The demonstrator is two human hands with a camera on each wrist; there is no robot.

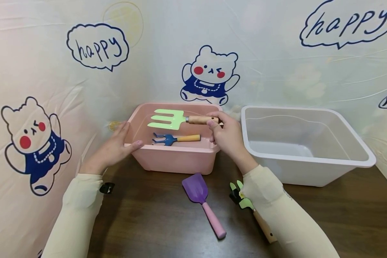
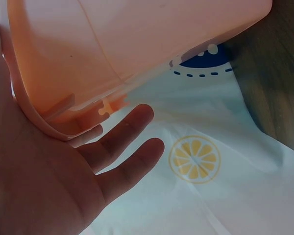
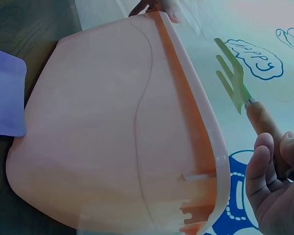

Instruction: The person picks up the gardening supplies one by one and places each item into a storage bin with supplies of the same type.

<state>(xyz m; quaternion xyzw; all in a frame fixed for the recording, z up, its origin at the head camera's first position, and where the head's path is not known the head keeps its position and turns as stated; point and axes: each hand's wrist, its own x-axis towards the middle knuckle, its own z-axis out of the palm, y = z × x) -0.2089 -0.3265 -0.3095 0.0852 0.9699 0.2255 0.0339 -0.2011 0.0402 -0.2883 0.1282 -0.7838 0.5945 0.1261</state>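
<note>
My right hand grips the wooden handle of a green garden fork, held level above the pink tub with its tines toward the left. In the right wrist view the same fork stands clear of the tub's rim. Inside the tub lies a small blue hand rake with a yellow handle. My left hand rests on the tub's left rim, its thumb along the front edge. The left wrist view shows the fingers extended outside the tub's wall.
A purple shovel with a pink handle lies on the dark wooden table before the tub. Right of it, a green tool with a wooden handle is partly under my right forearm. A grey-white tub stands at the right, against the printed cloth.
</note>
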